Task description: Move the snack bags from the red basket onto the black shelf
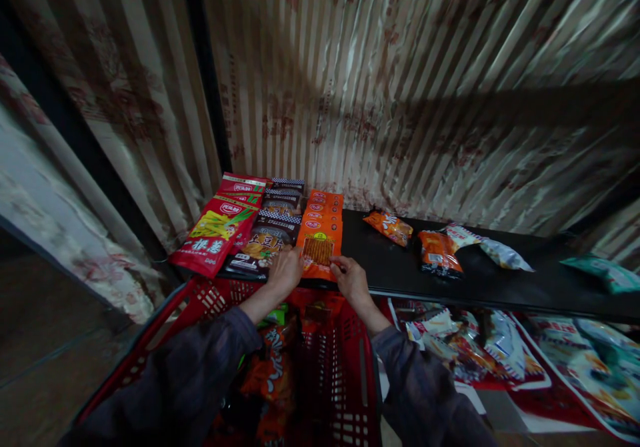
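Striped, floral-printed curtain fabric (pixel 320 80) hung behind a black shelf (pixel 500 288), which ran just beyond a red shopping basket (pixel 173 320). Inside the shopping basket lay at least one orange snack bag (pixel 273 373) and one bright green packet (pixel 275 315); other contents were too dark to count. To the right of the shopping basket, below the shelf's front edge, stood two red bins (pixel 505 385), both holding many glossy snack bags (pixel 505 347), mostly white, orange or green, overlapping too much to count.

On the shelf, directly beyond the shopping basket, lay three overlapping rows: at least two red snack packets (pixel 213 237), at least three dark potato-chip packets (pixel 265 237) and at least three orange stick-snack packets (pixel 320 233). Beyond and right of the shopping basket, two loose orange bags (pixel 389 227), some white packaging (pixel 505 253) and one green bag (pixel 597 270) were scattered.

Both hands were just above the shopping basket's far rim, at the front orange packet. The left hand (pixel 286 268) had its fingers curled at the left edge; whether it gripped could not be told. The right hand (pixel 351 279) pinched the right edge, thumb and forefinger nearly together.
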Motion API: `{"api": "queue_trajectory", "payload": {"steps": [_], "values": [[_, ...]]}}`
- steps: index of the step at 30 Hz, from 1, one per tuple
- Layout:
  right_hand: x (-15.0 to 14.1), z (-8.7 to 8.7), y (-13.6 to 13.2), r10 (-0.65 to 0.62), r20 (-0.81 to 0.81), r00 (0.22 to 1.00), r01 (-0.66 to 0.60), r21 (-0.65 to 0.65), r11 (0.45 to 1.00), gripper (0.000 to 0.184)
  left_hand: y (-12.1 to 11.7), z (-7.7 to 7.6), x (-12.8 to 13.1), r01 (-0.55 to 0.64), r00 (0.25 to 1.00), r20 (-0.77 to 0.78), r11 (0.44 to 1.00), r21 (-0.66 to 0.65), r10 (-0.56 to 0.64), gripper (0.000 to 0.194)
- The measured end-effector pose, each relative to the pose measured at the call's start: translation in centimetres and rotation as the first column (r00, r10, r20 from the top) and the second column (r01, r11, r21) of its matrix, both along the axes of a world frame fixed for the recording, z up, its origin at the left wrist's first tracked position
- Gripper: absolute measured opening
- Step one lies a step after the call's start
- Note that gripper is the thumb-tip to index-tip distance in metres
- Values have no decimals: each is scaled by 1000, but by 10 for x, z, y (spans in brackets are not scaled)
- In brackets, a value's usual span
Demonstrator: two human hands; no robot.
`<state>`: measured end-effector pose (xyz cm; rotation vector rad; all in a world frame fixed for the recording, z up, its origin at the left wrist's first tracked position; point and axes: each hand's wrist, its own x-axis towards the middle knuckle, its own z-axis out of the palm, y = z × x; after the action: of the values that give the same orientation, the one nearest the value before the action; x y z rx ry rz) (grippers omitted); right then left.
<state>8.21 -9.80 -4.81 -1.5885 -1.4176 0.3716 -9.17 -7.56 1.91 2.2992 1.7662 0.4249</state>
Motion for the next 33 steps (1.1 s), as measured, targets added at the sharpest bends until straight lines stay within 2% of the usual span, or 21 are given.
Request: {"api": "queue_trajectory", "payload": {"steps": [4, 10, 15, 20, 24, 33], "values": [[0, 5, -4, -23, 124, 992, 21, 24, 1000, 22, -7, 1, 4, 32, 985, -174, 997, 75, -19, 33], [0, 7, -5, -32, 169, 985, 29, 20, 999, 25, -10, -2, 6, 99, 956, -291, 981, 167, -47, 35], [-2, 5, -6, -38, 192, 981, 34, 25, 999, 26, -14, -6, 7, 140, 951, -298, 970, 198, -77, 34], [-4, 10, -6, -41, 248, 968, 53, -42, 998, 31, -14, -13, 10, 213, 950, -277, 947, 241, -143, 32], [-5, 13, -8, -47, 298, 953, 70, -66, 995, 32, -13, -18, 11, 222, 951, -265, 949, 224, -160, 33], [-4, 7, -11, -34, 303, 952, 50, -46, 998, 34, -17, -21, 12, 210, 949, -277, 957, 202, -150, 36]]}}
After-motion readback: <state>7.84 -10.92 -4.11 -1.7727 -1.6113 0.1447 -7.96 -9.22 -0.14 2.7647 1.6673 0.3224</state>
